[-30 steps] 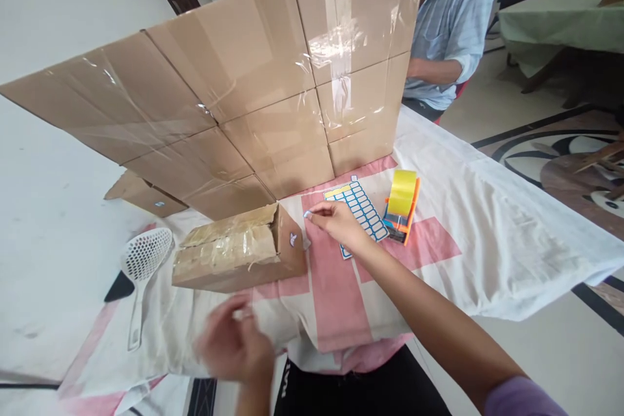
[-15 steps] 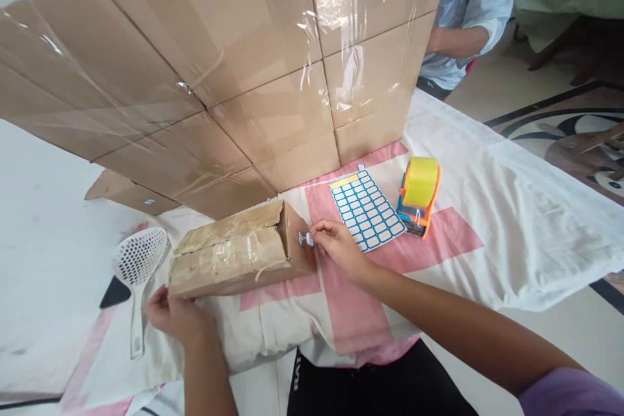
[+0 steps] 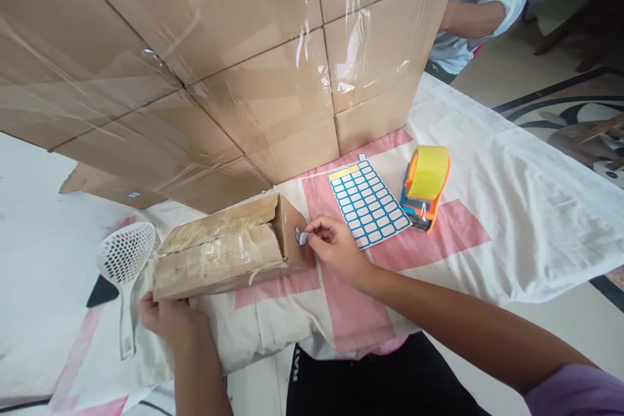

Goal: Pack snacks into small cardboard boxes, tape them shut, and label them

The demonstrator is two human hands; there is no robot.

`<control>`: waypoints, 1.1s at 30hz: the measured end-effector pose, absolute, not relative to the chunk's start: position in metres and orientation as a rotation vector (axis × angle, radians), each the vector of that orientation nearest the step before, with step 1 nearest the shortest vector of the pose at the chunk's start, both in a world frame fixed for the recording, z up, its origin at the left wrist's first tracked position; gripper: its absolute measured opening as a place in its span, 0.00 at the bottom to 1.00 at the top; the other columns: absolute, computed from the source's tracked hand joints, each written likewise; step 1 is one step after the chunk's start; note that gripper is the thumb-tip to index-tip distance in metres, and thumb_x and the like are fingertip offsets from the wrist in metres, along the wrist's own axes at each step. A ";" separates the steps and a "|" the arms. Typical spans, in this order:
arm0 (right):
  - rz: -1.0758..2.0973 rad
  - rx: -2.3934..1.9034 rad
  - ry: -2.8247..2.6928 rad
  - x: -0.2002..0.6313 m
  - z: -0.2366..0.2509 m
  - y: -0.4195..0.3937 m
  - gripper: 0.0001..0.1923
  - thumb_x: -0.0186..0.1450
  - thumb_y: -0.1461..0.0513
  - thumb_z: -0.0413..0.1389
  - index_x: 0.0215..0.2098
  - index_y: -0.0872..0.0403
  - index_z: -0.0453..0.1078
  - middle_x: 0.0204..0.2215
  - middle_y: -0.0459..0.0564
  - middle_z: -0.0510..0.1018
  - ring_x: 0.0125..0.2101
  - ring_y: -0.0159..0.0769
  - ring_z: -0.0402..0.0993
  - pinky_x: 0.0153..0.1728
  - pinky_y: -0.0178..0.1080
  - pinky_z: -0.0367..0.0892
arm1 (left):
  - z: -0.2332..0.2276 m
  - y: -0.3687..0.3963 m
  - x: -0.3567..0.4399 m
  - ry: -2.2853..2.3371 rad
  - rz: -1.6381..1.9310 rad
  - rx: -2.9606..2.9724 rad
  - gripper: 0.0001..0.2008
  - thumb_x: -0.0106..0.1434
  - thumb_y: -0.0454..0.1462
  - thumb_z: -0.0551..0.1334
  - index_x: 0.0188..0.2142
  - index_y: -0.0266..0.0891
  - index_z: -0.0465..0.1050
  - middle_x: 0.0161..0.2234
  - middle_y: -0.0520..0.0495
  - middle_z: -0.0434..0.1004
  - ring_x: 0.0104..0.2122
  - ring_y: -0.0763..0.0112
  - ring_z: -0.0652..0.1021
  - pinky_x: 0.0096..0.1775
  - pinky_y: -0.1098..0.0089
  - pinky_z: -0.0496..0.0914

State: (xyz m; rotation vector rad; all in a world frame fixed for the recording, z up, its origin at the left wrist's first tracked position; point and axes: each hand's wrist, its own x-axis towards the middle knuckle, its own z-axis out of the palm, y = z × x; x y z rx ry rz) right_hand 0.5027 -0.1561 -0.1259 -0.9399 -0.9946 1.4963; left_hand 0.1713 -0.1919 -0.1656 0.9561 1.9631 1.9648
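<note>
A long, worn cardboard box [image 3: 219, 253] with wrinkled clear tape lies on the cloth before me. My left hand [image 3: 170, 325] grips its near left corner, the fingertips partly hidden at the box's edge. At the box's right end, my right hand [image 3: 336, 250] is closed in a pinch on a small blue-edged sticker [image 3: 303, 237]. That sticker looks bent and touches the end face. Right of this hand lies a sheet of blue-bordered label stickers [image 3: 373, 208]. Beside the sheet stands an orange and blue tape dispenser [image 3: 425, 185] with a yellow roll.
A tall wall of taped cardboard boxes [image 3: 263, 104] rises behind. On the left lie a white slotted skimmer [image 3: 127, 260] and a dark flat piece [image 3: 102, 292]. A white and pink cloth [image 3: 511, 208] covers the table. Another person's arm [image 3: 472, 18] shows at upper right.
My view has tilted down a little, so the box wall reaches higher in the picture. My right hand keeps its pinch at the box end, where the sticker's shape has shifted slightly.
</note>
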 end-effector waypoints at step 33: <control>1.797 -0.963 -0.842 0.505 -0.117 -0.144 0.15 0.51 0.54 0.70 0.26 0.53 0.70 0.19 0.39 0.73 0.18 0.25 0.59 0.20 0.33 0.50 | -0.144 -0.194 0.204 1.955 2.093 0.861 0.09 0.45 0.33 0.64 0.28 0.37 0.66 0.26 0.58 0.66 0.29 0.75 0.68 0.34 0.72 0.66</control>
